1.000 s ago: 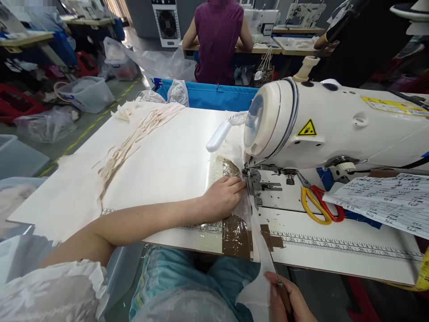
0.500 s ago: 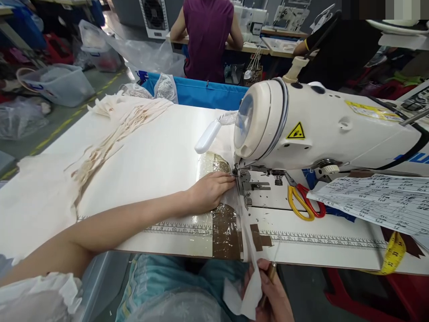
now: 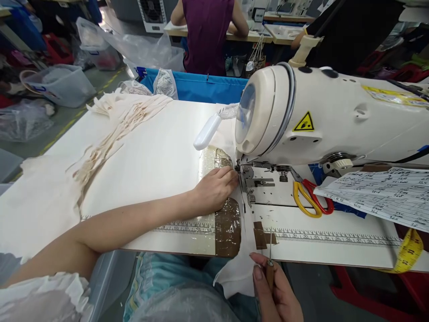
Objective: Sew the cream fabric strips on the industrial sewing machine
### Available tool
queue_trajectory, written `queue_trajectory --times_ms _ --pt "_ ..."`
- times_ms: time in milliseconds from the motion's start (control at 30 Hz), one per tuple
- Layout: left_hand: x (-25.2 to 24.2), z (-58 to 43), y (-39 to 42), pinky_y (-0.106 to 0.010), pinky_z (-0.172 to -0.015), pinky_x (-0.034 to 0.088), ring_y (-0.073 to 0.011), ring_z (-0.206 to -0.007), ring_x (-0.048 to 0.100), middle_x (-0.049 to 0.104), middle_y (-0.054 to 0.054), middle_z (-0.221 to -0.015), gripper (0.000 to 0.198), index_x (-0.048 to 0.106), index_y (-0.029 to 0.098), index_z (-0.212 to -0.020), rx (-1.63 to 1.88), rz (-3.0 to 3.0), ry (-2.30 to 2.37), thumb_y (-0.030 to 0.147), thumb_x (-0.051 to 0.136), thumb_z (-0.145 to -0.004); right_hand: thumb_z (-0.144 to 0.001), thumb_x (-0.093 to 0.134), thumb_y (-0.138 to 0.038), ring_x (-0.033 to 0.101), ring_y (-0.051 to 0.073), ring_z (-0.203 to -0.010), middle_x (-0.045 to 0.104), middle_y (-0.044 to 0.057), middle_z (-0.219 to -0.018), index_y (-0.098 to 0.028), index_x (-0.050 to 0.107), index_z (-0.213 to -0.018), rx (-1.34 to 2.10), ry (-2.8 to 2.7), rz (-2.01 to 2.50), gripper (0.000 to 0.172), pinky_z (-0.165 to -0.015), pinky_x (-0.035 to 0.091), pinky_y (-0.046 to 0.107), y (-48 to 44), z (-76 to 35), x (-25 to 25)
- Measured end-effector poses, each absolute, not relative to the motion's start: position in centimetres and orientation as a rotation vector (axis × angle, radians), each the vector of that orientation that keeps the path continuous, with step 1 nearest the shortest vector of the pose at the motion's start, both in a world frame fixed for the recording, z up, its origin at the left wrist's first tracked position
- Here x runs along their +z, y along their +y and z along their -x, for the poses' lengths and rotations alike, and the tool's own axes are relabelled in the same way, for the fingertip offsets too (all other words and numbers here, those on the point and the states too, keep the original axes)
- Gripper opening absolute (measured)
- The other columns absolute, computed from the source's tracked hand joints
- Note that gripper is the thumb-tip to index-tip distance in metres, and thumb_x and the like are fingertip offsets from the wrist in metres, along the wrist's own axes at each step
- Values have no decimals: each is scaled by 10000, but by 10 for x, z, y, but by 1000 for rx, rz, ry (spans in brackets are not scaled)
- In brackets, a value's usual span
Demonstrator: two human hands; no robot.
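Note:
My left hand lies at the sewing machine's needle area, fingers curled and pressed together on the edge of a white fabric piece. Beneath that hand is a patch of shiny brown tape on the table. The fabric runs from the presser foot toward me and droops over the front edge. Below that edge my right hand is closed around the wooden handle of an awl, its thin metal point upward. The fabric's hanging end is just left of this hand; whether they touch is unclear.
Red-and-yellow scissors and handwritten paper sheets lie right of the needle. A yellow tape measure hangs at the front edge. Bunched cream fabric covers the left side. A person in purple sits ahead.
My right hand has let the fabric's lower end slip off its fingers and turned the awl more upright. The fabric now hangs flatter, to the hand's left. My left hand stays by the needle.

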State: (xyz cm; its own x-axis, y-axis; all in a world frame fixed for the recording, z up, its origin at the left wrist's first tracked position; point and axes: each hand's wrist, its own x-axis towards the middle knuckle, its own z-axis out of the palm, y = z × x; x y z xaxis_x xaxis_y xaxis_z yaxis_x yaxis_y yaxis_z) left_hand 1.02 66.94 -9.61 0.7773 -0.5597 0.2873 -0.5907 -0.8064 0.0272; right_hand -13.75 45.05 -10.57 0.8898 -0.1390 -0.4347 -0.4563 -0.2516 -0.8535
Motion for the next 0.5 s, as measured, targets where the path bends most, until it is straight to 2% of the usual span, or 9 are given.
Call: queue_trajectory --times_ms 100,233,400,500 --pt "-93 -15 671 -403 -915 505 -280 -1133 502 588 -176 -1228 344 605 23 -1210 366 -2847 -869 85 365 -971 -912 594 -539 663 237 -1100 710 84 -1183 -203 698 -1168 255 382 1847 435 -830 558 221 453 130 -100" --pt "-94 -20 677 -379 -905 516 -232 -1034 512 617 -136 -1119 344 637 73 -1158 329 -2699 -938 85 342 -982 -918 568 -554 671 239 -1083 717 87 -1170 -214 699 -1166 243 343 1937 441 -743 566 202 455 123 -95" --pt "-99 -24 682 -373 -926 526 -217 -1052 522 620 -117 -1127 359 654 98 -1127 365 -2595 -1039 35 355 -939 -936 546 -524 710 250 -976 751 102 -1062 -199 714 -1134 175 234 2037 416 -621 573 207 451 115 -95" --pt "-101 -24 682 -393 -928 518 -249 -1118 502 605 -143 -1173 349 642 72 -1147 420 -2678 -1000 47 358 -944 -937 539 -514 718 251 -978 753 105 -1080 -201 717 -1118 158 66 2113 403 -644 583 217 445 106 -96"
